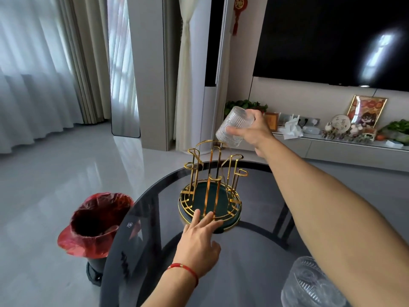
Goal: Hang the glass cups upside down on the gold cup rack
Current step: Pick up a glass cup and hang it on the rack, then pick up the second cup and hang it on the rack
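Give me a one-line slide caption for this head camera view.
Right hand tips a ribbed glass cup over the empty gold rack while the left hand steadies its base on the dark glass table.

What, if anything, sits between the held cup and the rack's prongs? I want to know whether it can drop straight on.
Nothing visible. The right hand holds the glass cup tilted, mouth down, just above the gold rack, whose prongs are all bare. The left hand touches only the rack's base rim.
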Motion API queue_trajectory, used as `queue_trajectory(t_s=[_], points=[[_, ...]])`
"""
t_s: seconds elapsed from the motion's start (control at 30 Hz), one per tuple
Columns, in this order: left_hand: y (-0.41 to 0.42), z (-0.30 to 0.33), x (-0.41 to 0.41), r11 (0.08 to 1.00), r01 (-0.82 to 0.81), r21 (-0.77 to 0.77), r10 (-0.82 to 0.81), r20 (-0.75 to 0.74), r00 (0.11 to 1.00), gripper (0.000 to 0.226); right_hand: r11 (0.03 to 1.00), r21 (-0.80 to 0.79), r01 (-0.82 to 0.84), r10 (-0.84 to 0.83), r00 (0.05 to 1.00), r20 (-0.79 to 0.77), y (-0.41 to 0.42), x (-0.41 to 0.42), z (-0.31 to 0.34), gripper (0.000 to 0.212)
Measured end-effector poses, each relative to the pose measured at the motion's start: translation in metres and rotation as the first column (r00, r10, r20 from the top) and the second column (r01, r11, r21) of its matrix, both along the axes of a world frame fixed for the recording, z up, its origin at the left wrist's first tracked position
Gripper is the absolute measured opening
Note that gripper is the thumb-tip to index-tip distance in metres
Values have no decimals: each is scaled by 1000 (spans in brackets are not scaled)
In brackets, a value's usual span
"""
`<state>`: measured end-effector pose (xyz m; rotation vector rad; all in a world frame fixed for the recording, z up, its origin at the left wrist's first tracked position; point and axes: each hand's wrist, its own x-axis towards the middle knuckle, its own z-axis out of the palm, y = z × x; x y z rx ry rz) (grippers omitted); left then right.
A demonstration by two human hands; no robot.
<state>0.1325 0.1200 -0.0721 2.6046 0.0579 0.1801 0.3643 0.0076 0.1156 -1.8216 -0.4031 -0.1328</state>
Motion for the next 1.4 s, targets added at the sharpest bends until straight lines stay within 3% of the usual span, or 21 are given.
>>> queue_trajectory(t_s=[0.1,0.2,0.4,0.6,0.87,1.0,1.13,1.2,1.3,1.4], points=[[-5,0,-1,999,-3,-34,3,-4,1000,65,985,-133,-109,107,994,-24,4,6,-7,99],[-6,-3,-1,999,11,-41,-12,-25,1000,70,917,-365,-163,168,986,-19,4,10,-20,106],[-5,1,-2,999,26,-29,-27,-42,999,73,800,-545,-251,243,966,-88,16,13,-37,98],[-8,5,-3,1000,2,-5,-2,-60,998,70,747,-630,-213,244,969,-38,23,11,-48,87],[-8,5,-8,994,21,108,-16,-43,999,72,713,-689,-129,204,979,28,-7,-21,-33,95],[-20,15,-22,986,-7,166,-4,61,998,64,541,-841,27,217,961,170,-75,-82,-15,58],[-41,30,-36,995,39,91,-57,201,978,51,391,-920,-8,322,938,129,-134,-163,-11,36],[-54,37,-44,998,61,31,-66,226,972,48,258,-963,-79,370,929,23,-152,-203,-20,47],[-68,43,-58,996,84,-40,-74,205,976,43,43,-979,-199,358,918,-170,-169,-250,-41,83],[-74,46,-73,992,122,31,-126,207,970,37,-75,-988,-138,365,918,-156,-174,-265,-58,90]])
